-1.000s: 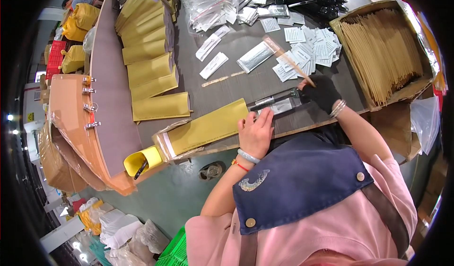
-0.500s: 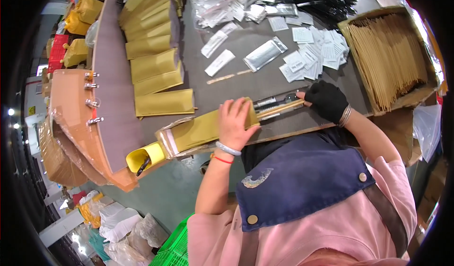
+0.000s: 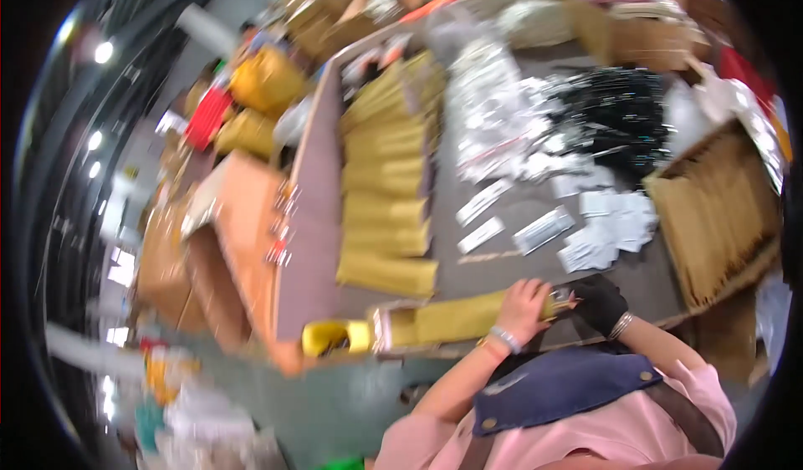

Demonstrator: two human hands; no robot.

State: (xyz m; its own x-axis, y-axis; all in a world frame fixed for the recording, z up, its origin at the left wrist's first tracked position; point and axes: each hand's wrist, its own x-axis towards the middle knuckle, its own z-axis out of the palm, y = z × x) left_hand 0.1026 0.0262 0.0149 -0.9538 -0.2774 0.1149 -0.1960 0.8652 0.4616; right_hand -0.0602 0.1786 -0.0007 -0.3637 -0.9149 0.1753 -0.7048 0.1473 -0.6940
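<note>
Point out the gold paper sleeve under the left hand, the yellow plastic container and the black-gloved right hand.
Gold paper sleeve point(image 3: 462, 316), head view: upper face.
Yellow plastic container point(image 3: 360, 336), head view: outer wall.
Black-gloved right hand point(image 3: 597, 304), head view: its back.

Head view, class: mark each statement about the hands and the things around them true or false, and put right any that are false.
1. The right hand wears a black glove. True.
2. The left hand is raised clear of the paper sleeve. False: it lies on the paper sleeve.
3. The white cards lie left of the open box. True.
4. The yellow cup is right of the left hand. False: it is to its left.
5. The black pile lies beyond the white cards. True.
</note>
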